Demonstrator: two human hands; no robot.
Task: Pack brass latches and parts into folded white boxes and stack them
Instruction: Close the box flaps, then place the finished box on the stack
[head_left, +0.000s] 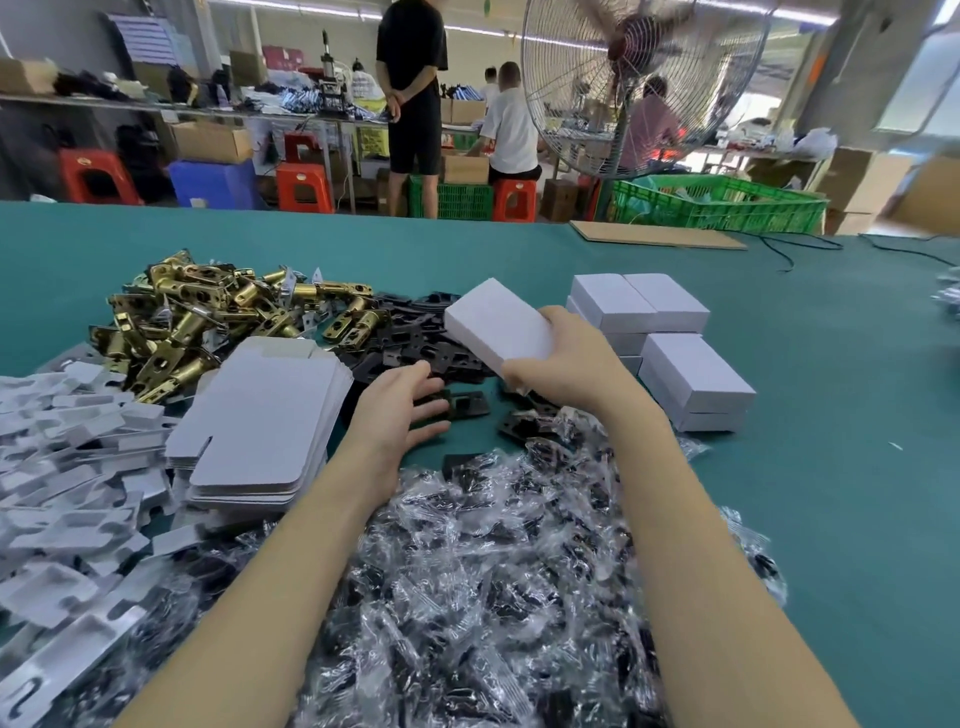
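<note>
the work went on at a wide table (779, 364) covered in teal cloth, with a busy workshop behind it. the right hand (566, 364) gripped a closed white box (498, 325), fingers curled under its near end and thumb along its side, holding it tilted above the black plates. the left hand (400, 410) lay low over the cloth with fingers spread and straight, holding nothing, its fingertips just beside a loose black plate (467, 405).

under and beyond the hands a scatter of black plates (410, 332) spread across the cloth. right of the held box stood the stacked white boxes (670, 343), closed and piled in a few short layers, touching one another. left of the left hand rested a stack of flat unfolded box blanks (260, 421), slightly fanned. beyond that lay the pile of brass latches (208, 317), tangled together. at the far left edge sat a heap of white cardboard inserts (67, 467). nearest the camera, under both forearms, was a mound of small clear bags of dark parts (493, 571).

further out, a flat brown cardboard sheet (654, 234) lay at the table's far edge with a black cable (800, 247) beside it. past the table stood a large pedestal fan (639, 78), green plastic crates (727, 208), red stools (306, 187) and several people (413, 93) at other benches.
</note>
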